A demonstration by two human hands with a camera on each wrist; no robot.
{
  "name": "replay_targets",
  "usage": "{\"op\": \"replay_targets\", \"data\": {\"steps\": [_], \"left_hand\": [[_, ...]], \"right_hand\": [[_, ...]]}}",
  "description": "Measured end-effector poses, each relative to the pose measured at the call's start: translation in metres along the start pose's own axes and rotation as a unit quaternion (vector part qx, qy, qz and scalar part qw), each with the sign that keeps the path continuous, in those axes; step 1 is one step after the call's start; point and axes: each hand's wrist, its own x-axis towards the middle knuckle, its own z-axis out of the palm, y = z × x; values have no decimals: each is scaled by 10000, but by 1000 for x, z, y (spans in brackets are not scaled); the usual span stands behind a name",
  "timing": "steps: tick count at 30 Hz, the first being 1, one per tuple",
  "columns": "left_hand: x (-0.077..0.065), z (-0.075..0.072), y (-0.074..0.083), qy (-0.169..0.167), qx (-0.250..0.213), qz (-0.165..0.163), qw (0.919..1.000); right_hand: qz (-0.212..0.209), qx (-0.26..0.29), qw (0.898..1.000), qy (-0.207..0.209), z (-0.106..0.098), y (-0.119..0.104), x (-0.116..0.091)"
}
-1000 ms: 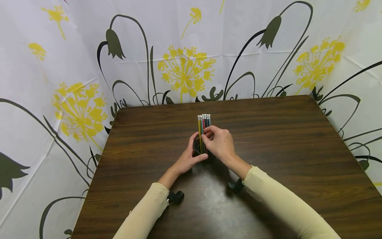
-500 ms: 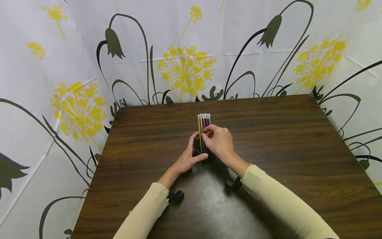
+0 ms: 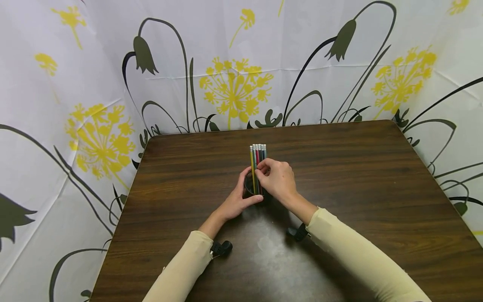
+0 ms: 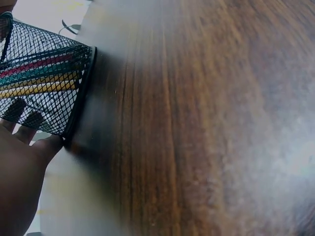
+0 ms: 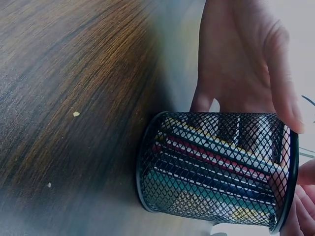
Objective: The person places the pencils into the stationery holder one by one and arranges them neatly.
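A black mesh pencil cup [image 5: 216,172] stands upright on the brown wood-grain table. My left hand [image 3: 237,200] grips it from the left, with the thumb on the near side and the fingers round the far side. Several coloured pencils [image 3: 258,156], yellow, teal, red and dark ones among them, stand in the cup with their eraser ends up. My right hand [image 3: 279,178] pinches the bunch between thumb and fingers just above the rim. In the left wrist view the lower ends of the pencils show through the mesh; the right hand's fingertips are partly hidden.
The wooden table [image 3: 339,167] extends on all sides of the cup. Behind it hangs a white curtain [image 3: 302,50] with yellow and dark green flowers. Small pale crumbs [image 5: 76,114] lie on the tabletop near the cup.
The pencils have shifted slightly against one another in the cup since a second ago. Both hands stay in almost the same place.
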Motion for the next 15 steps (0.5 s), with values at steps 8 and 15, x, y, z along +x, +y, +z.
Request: {"op": "replay_targets", "data": {"steps": [8,15], "left_hand": [[-1,-1,20,-134,-118,120,9998],[-2,-5,19,-5,109,120,9999]], "right_hand": [[74,245,9995,-159,-2,1,1],[30,527,9985,-156,-4,1,2]]}}
